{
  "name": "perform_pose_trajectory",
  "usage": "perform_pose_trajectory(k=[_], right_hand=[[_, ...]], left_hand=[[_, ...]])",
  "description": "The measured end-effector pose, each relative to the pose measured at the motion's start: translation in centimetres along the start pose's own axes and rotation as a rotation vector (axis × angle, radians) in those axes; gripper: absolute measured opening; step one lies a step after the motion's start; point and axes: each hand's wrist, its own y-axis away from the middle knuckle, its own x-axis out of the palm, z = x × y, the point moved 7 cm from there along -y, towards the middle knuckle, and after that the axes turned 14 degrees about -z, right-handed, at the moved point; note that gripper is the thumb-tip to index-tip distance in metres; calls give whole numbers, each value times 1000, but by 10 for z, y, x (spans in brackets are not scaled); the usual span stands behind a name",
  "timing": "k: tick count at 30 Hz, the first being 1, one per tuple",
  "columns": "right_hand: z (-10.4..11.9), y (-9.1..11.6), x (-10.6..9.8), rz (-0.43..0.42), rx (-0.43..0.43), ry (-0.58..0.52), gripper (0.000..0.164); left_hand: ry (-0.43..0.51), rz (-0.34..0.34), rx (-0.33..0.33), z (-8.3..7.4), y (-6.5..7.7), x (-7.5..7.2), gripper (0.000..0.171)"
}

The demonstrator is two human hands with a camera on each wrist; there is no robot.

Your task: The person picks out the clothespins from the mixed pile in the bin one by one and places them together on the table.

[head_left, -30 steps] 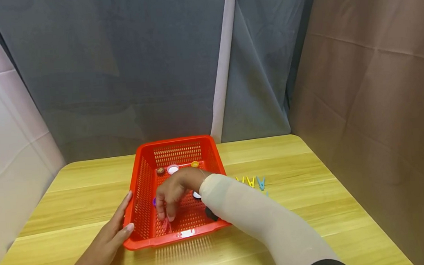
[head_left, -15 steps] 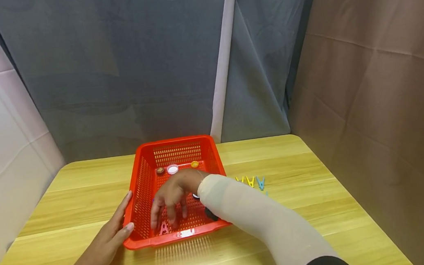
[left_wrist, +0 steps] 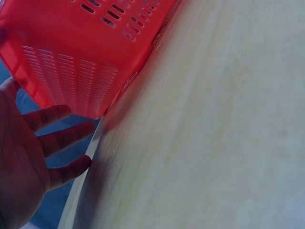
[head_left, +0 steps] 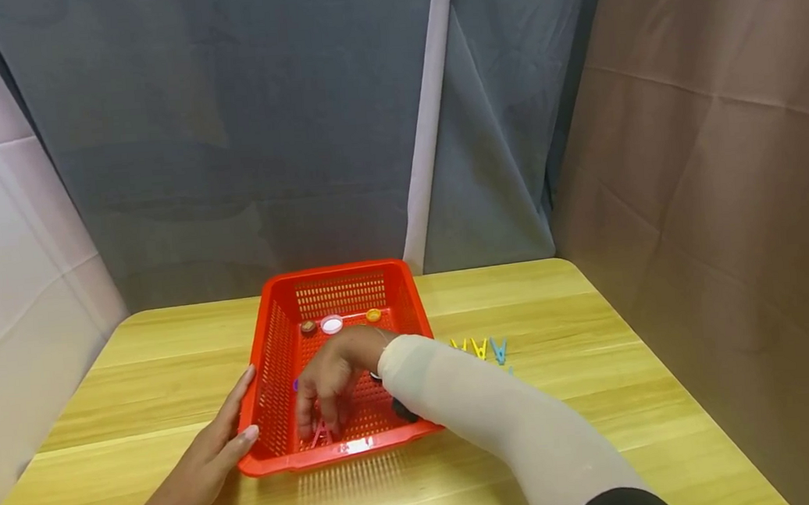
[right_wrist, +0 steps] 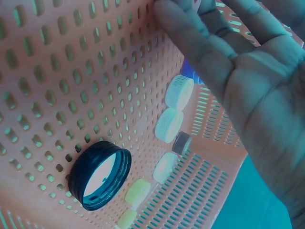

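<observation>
My right hand (head_left: 325,387) reaches down into the red plastic basket (head_left: 335,270), with thumb and fingers closed about a pink clothespin (head_left: 322,433) near the front wall. In the right wrist view the right hand (right_wrist: 257,90) shows its palm and hides the clothespin. My left hand (head_left: 204,458) touches the basket's left side, fingers extended along it and thumb by the front corner. The left wrist view shows the left hand (left_wrist: 21,157) with fingers spread beside the basket wall (left_wrist: 71,81).
Bottle caps lie in the basket: a black one (right_wrist: 78,176), white ones (right_wrist: 169,124), a brown one (head_left: 308,328), a yellow one (head_left: 374,315). On the wooden table (head_left: 139,380), to the right of the basket, lie yellow clothespins (head_left: 479,349) and a blue clothespin (head_left: 499,351).
Half a second ago my right fingers were spread above the pink clothespin; now they have come together around it, slightly to the right. The left hand has stayed on the basket.
</observation>
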Motion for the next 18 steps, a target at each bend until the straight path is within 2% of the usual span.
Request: perform_pose_trajectory(k=[5, 10, 18], right_hand=[[0, 2, -3, -33, 15, 17, 36], [2, 4, -7, -47, -10, 64, 31], [12, 11, -19, -111, -182, 260, 38]], left_hand=[[-18, 1, -8, -2, -2, 0, 80], [-24, 1, -10, -2, -3, 0, 80], [-13, -1, 3, -1, 0, 0, 80]])
